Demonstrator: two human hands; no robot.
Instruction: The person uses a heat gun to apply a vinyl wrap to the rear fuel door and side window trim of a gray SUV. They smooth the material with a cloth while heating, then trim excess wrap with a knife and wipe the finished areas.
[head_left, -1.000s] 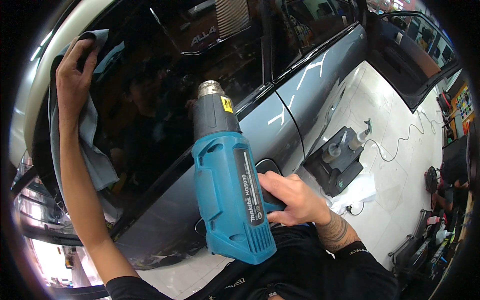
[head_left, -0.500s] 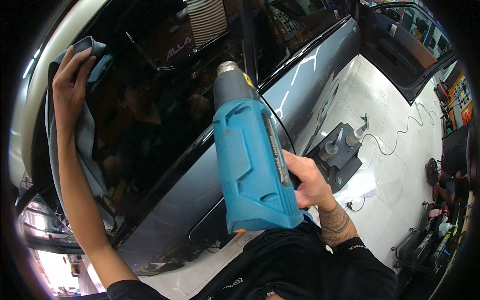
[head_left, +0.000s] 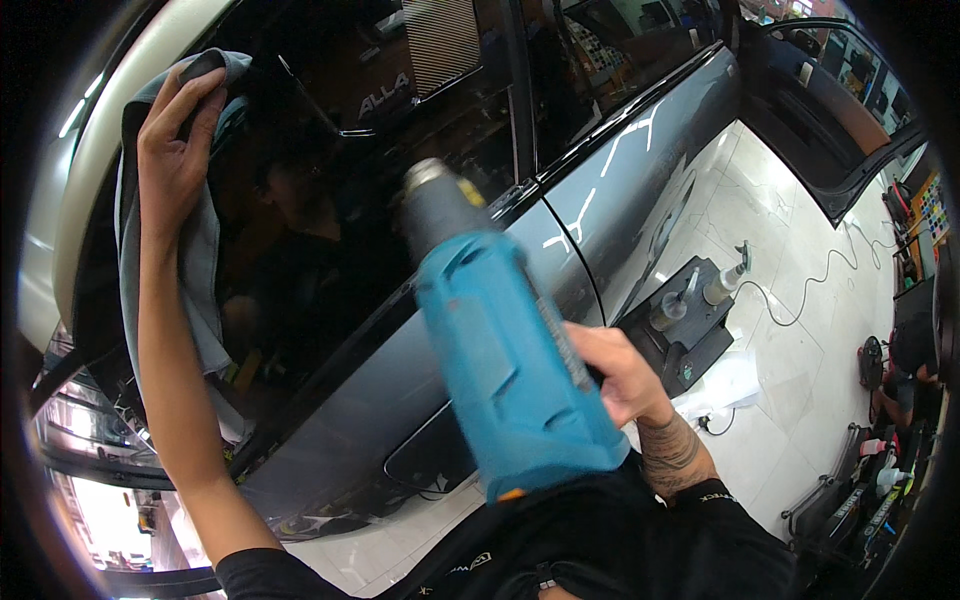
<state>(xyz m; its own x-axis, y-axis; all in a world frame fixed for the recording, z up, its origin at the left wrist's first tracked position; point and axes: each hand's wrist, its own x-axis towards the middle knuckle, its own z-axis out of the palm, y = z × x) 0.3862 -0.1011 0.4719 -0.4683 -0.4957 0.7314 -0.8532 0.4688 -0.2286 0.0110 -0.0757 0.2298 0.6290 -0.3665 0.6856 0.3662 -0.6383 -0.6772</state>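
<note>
- The fingers of the right hand [head_left: 620, 375], right of the frame's centre, are wrapped shut around the grip of a blue heat gun [head_left: 505, 375]; only the knuckles and thumb side are seen, the grip itself being hidden behind the body.
- The heat gun is held at the centre of the frame, its grey metal nozzle [head_left: 435, 195] aimed up toward the dark side window [head_left: 330, 200] of the car.
- The tool is judged stiff and moderately heavy, with a hard plastic shell (the nozzle is likely hot and is best left untouched); the grip at the rear is the proper place to take hold.
- Its look: a bright blue, boxy body, somewhat blurred, with an orange detail at the lower end.
- The fingers of the left hand [head_left: 175, 150], at the upper left of the frame, are laid nearly together and pressed flat on a grey-blue cloth [head_left: 205, 290] against the glass.
- The cloth is judged soft and light; it hangs limp below the hand.
- Below the window the grey door panel [head_left: 620, 210] is seen, and at the right a dark tool tray [head_left: 690, 345] on the pale tiled floor [head_left: 800, 280].
</note>
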